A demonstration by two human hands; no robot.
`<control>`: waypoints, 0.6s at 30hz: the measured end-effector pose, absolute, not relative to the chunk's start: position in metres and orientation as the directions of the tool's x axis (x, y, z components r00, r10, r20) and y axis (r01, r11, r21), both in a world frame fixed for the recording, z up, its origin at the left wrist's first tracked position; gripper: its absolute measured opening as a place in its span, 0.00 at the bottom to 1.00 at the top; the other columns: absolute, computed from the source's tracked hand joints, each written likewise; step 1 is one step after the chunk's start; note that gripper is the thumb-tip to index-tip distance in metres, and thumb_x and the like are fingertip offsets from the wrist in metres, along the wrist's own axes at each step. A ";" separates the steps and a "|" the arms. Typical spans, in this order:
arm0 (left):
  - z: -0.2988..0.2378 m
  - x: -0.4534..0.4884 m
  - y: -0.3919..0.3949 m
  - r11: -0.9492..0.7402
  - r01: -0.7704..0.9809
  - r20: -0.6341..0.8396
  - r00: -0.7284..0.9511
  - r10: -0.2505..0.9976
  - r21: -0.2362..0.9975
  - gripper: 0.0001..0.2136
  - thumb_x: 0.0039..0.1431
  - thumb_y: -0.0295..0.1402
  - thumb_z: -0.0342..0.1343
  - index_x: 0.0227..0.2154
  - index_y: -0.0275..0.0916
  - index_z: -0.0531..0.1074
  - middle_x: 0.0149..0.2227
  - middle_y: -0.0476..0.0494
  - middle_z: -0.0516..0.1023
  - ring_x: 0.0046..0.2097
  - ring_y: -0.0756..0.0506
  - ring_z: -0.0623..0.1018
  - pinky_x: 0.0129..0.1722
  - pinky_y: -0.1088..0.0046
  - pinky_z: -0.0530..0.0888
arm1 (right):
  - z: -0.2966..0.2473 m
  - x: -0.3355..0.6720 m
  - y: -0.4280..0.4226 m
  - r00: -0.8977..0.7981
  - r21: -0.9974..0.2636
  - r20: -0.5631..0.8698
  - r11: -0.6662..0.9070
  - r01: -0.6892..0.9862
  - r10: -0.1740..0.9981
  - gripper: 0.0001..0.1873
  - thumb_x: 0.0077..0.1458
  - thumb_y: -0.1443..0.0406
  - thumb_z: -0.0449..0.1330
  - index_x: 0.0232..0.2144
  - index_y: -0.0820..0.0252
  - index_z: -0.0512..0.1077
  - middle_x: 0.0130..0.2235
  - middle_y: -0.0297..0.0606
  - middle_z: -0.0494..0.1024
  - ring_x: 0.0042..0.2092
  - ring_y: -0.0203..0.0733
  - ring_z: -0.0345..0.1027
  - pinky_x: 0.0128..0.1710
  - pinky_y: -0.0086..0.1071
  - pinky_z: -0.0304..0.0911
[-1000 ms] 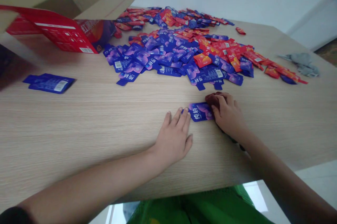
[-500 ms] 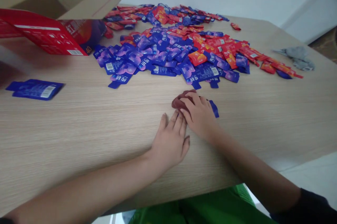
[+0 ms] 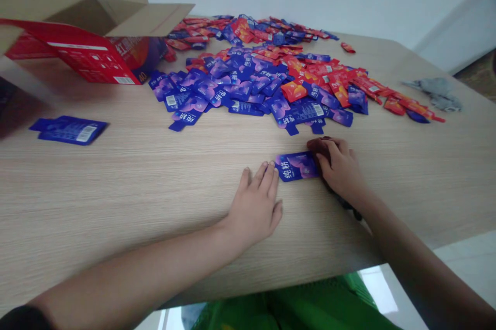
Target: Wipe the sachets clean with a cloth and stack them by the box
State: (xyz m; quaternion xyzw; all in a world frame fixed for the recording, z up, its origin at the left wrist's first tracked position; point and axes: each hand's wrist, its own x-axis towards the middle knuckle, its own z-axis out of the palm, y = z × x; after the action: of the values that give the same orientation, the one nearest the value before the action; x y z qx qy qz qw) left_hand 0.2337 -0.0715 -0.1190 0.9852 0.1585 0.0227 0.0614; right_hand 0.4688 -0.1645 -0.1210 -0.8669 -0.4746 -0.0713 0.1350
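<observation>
"Where is the blue packet laid?"
"Just in front of the pile. One end is pressed by the left hand, fingers outstretched; at the other, a brown cloth is gripped by the right hand."
"And the carton?"
"Set left of the pile."

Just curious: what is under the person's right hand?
Under the right hand is a crumpled reddish-brown cloth, covering the right end of a blue-purple packet. Something dark, too unclear to name, shows at the hand's lower edge.
</observation>
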 end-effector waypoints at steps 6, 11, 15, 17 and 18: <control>-0.121 0.233 -0.071 -0.947 0.301 0.053 0.950 0.309 0.112 0.29 0.66 0.40 0.39 0.64 0.25 0.54 0.68 0.30 0.51 0.68 0.34 0.55 0.62 0.45 0.58 | -0.095 0.438 -0.151 0.460 -0.291 0.477 -0.359 0.887 0.749 0.16 0.62 0.62 0.50 0.49 0.58 0.69 0.51 0.49 0.69 0.54 0.55 0.62 0.51 0.49 0.61; -0.119 0.233 -0.071 -0.947 0.305 0.040 0.950 0.310 0.103 0.28 0.66 0.40 0.40 0.62 0.24 0.59 0.66 0.27 0.58 0.67 0.33 0.57 0.62 0.45 0.57 | -0.101 0.383 -0.122 0.279 -0.153 0.354 -0.239 0.959 0.893 0.16 0.63 0.62 0.50 0.50 0.56 0.70 0.56 0.46 0.68 0.49 0.53 0.63 0.47 0.46 0.60; -0.117 0.234 -0.070 -0.948 0.302 0.031 0.952 0.306 0.097 0.29 0.66 0.40 0.40 0.63 0.24 0.58 0.66 0.28 0.57 0.67 0.33 0.57 0.62 0.45 0.58 | -0.113 0.380 -0.117 0.306 -0.031 0.260 -0.309 0.951 0.916 0.17 0.63 0.61 0.50 0.52 0.54 0.69 0.57 0.44 0.67 0.47 0.54 0.62 0.44 0.46 0.58; -0.117 0.234 -0.070 -0.949 0.302 0.030 0.952 0.306 0.093 0.29 0.66 0.40 0.40 0.64 0.24 0.56 0.67 0.29 0.55 0.68 0.34 0.55 0.62 0.45 0.58 | -0.115 0.389 -0.123 0.337 -0.013 0.270 -0.346 0.938 0.902 0.18 0.63 0.60 0.50 0.53 0.55 0.69 0.58 0.45 0.67 0.48 0.55 0.61 0.44 0.46 0.58; -0.118 0.235 -0.070 -0.948 0.303 0.028 0.951 0.307 0.092 0.29 0.66 0.40 0.40 0.64 0.25 0.55 0.67 0.29 0.54 0.68 0.34 0.55 0.62 0.46 0.58 | -0.115 0.395 -0.126 0.354 -0.007 0.279 -0.367 0.930 0.893 0.19 0.63 0.60 0.50 0.53 0.55 0.69 0.58 0.45 0.67 0.47 0.55 0.61 0.44 0.47 0.58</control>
State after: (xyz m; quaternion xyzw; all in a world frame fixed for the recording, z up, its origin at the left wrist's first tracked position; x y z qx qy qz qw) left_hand 0.2346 -0.0702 -0.1176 0.9868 0.1546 0.0209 0.0434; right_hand 0.3948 -0.1263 -0.1149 -0.8187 -0.5568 -0.1144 0.0821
